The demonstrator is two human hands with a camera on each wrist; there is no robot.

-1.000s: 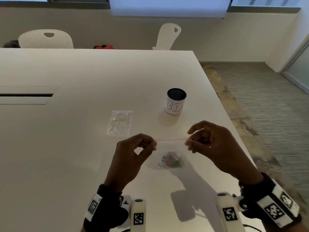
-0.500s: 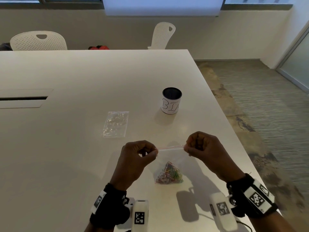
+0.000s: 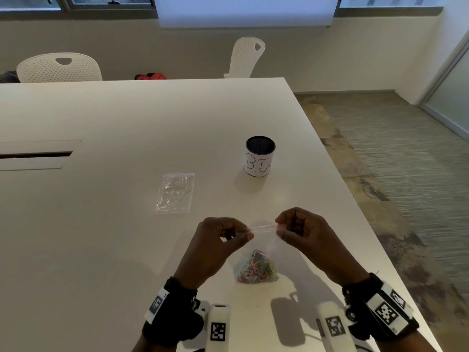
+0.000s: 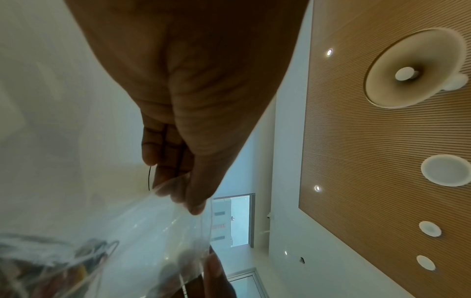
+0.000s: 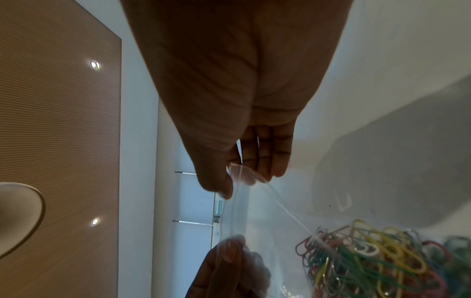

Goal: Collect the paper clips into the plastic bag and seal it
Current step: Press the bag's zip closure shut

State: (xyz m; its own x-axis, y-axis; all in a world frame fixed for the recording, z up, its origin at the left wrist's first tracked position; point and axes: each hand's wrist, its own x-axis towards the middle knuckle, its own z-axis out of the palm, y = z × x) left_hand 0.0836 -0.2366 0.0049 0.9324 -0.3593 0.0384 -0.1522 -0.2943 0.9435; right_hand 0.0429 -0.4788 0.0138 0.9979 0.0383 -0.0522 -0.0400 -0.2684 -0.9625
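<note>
Both hands pinched the top strip of a clear bag (image 3: 264, 240) above the bench (image 3: 127, 224): the left hand (image 3: 218, 240) held the strip's left end between thumb and curled fingers, and the right hand (image 3: 302, 232) held the right end the same way. The pink-edged strip ran taut between them, and whether it was fully pressed shut could not be told. The bag hung from that strip, its lower end on or just above the bench, with a heap of coloured clips (image 3: 257, 268) sunk into the bottom. The film looked thin, soft and slippery, likely to crumple or slide under a loose pinch, while the clips gave it a little weight low down. The stiffer closure strip seemed the surest place to grip, with the fingers worked along it to seal. Beyond the hands, a second clear bag (image 3: 175, 193) lay flat on the bench, and farther right stood a dark-rimmed cup (image 3: 260, 157) with handwriting on its white wrap. White chairs (image 3: 61, 68) stood at the far edge.
</note>
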